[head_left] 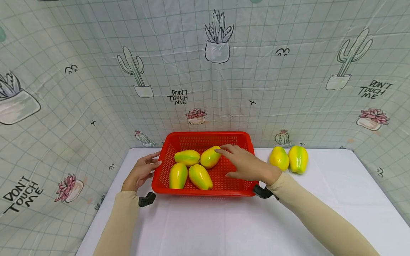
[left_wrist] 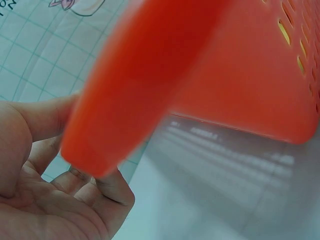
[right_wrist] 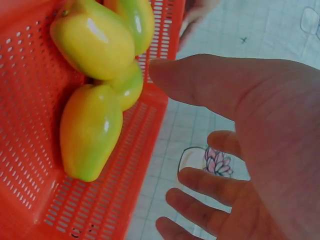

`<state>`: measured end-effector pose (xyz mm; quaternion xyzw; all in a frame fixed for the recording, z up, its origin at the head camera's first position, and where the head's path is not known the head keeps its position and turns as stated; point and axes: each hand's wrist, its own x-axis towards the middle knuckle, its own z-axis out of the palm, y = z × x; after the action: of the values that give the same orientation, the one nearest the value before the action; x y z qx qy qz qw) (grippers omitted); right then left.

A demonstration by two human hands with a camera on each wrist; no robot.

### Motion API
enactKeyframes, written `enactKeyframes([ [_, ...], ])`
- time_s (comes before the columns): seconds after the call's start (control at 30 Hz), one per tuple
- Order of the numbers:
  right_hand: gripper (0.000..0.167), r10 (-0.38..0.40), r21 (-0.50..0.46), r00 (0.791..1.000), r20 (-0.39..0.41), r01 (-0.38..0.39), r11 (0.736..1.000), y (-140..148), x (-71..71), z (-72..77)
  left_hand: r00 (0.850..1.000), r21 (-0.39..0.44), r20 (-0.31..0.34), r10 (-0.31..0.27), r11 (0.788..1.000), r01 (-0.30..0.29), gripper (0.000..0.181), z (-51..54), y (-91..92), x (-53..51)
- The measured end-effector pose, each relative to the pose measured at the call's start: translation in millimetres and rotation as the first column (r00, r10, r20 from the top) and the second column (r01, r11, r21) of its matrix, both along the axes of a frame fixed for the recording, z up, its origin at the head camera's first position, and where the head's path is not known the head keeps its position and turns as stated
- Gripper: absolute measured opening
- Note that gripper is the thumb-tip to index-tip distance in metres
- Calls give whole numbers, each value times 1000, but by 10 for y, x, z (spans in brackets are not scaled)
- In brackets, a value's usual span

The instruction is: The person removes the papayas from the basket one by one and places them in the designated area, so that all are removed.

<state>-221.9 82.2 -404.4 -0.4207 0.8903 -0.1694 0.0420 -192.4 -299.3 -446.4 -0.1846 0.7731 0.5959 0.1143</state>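
A red basket (head_left: 205, 192) holds several yellow-green fruits (head_left: 200, 176). At its left rim, my left hand (head_left: 139, 173) grips the edge; the left wrist view shows the thumb and bent fingers of this hand (left_wrist: 60, 200) around the blurred red rim (left_wrist: 125, 90). Over the basket's right half hovers my right hand (head_left: 248, 165), fingers spread and holding nothing, with fingertips near the upper right fruit (head_left: 210, 157). From the right wrist, the hand (right_wrist: 265, 130) appears with spread fingers beside the fruits (right_wrist: 91, 132) in the basket.
Two more yellow-green fruits (head_left: 279, 159) (head_left: 298, 159) lie side by side on the white table (head_left: 205, 227), right of the basket and beyond the right forearm. A patterned cloth (head_left: 250, 81) hangs close behind the basket and along both sides.
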Motion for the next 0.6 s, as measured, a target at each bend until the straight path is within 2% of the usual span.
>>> enactKeyframes([
  [0.23,88,48,57,997,60,-52,997,-168,-47,37,1000,-4,2,4,1000,-4,61,13,-2,-8],
  [0.6,89,121,159,988,93,-134,978,-502,-169,0,1000,2,-5,-5,1000,5,61,7,-16,-26],
])
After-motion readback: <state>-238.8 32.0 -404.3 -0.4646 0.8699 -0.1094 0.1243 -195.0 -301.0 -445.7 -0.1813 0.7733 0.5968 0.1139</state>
